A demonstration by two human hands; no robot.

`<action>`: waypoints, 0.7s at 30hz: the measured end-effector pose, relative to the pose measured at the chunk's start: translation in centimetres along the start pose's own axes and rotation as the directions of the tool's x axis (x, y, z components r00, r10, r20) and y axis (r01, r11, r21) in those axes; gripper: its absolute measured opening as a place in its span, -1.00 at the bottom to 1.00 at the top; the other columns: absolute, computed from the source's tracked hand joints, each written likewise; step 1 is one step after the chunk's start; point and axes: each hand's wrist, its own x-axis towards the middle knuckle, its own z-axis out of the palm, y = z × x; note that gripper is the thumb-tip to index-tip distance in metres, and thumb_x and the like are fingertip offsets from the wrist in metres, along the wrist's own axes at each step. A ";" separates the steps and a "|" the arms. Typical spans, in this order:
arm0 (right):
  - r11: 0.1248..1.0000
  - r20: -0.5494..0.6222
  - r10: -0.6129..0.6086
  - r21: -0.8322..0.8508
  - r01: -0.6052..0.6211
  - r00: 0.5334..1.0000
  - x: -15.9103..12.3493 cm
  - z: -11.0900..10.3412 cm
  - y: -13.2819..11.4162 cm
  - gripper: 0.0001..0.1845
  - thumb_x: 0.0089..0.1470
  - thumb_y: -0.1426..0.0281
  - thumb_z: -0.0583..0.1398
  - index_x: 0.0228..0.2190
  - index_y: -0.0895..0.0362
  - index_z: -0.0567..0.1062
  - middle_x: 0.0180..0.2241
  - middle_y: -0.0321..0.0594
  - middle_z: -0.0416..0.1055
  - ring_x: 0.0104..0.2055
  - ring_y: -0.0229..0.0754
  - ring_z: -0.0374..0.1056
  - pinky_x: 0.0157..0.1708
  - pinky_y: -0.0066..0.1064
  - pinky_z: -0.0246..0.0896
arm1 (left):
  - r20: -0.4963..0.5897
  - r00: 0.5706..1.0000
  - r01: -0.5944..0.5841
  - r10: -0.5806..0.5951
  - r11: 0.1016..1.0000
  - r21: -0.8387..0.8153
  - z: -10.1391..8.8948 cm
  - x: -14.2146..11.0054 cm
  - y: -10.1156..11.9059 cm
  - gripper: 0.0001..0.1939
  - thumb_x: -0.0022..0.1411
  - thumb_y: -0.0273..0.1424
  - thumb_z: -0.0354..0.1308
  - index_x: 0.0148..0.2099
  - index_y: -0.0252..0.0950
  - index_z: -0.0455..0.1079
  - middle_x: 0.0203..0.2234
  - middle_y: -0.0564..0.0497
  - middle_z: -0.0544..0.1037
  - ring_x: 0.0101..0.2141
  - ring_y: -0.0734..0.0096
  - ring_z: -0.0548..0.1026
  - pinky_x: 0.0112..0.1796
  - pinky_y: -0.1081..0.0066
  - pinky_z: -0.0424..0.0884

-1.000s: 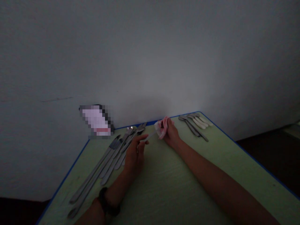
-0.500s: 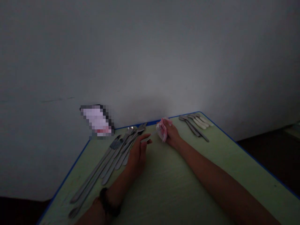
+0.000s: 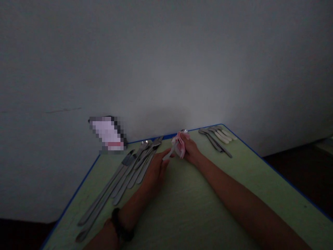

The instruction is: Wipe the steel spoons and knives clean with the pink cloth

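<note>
A pink and white cloth (image 3: 181, 147) is bunched in my right hand (image 3: 191, 149), wrapped around the middle of a spoon. The spoon's pale handle (image 3: 170, 152) slants down out of the cloth into my left hand (image 3: 156, 168), whose fingers close on its end. Above the cloth, the spoon's shiny bowl (image 3: 184, 131) just shows. Just left of my left hand lies a spread of metal cutlery, with table knives (image 3: 104, 191), spoons (image 3: 145, 144) and forks (image 3: 158, 140) side by side, partly overlapping.
Toward the table's back right corner lie metal spoons (image 3: 212, 139) and several white-handled pieces (image 3: 221, 136). A phone-like device with a blurred screen (image 3: 108, 133) leans on the wall at the back left. The green table (image 3: 197, 208) has a blue edge against the wall (image 3: 166, 69).
The spoon's handle has come into view between my hands, and its bowl now shows above the cloth. My left fingers have closed on the handle. My right hand has barely moved.
</note>
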 end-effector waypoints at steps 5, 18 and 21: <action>0.999 -0.007 -0.032 0.043 0.032 0.999 0.2 0.1 0.4 -0.74 -0.12 0.22 0.31 -0.49 0.13 0.41 -0.52 -0.35 0.41 -0.45 -0.32 0.31 -0.30 -0.46 0.26 | -0.159 0.987 0.032 -0.031 0.999 0.003 -0.5 -0.1 0.6 -0.66 0.36 -0.24 -0.17 0.03 -0.26 0.29 -0.27 -0.05 0.50 -0.25 0.32 0.44 -0.14 0.28 0.34; 0.993 -0.046 -0.094 0.063 0.097 0.994 0.2 -0.4 0.1 -0.74 -0.15 0.24 0.33 -0.50 0.13 0.42 -0.56 -0.38 0.41 -0.49 -0.34 0.31 -0.38 -0.49 0.25 | 0.035 0.999 0.014 -0.014 1.000 -0.005 -0.1 -0.1 0.3 -0.65 0.36 -0.36 -0.18 0.13 -0.26 0.22 -0.19 -0.06 0.50 -0.15 0.33 0.44 -0.07 0.28 0.33; 0.996 -0.048 -0.075 0.054 0.078 0.996 0.3 -0.4 0.1 -0.73 -0.14 0.23 0.33 -0.49 0.15 0.43 -0.53 -0.35 0.44 -0.49 -0.34 0.33 -0.38 -0.49 0.27 | 0.157 0.986 0.050 -0.050 0.999 0.005 0.2 0.0 0.0 -0.63 0.35 -0.38 -0.17 0.16 -0.25 0.19 -0.16 -0.07 0.50 -0.12 0.30 0.45 -0.06 0.26 0.34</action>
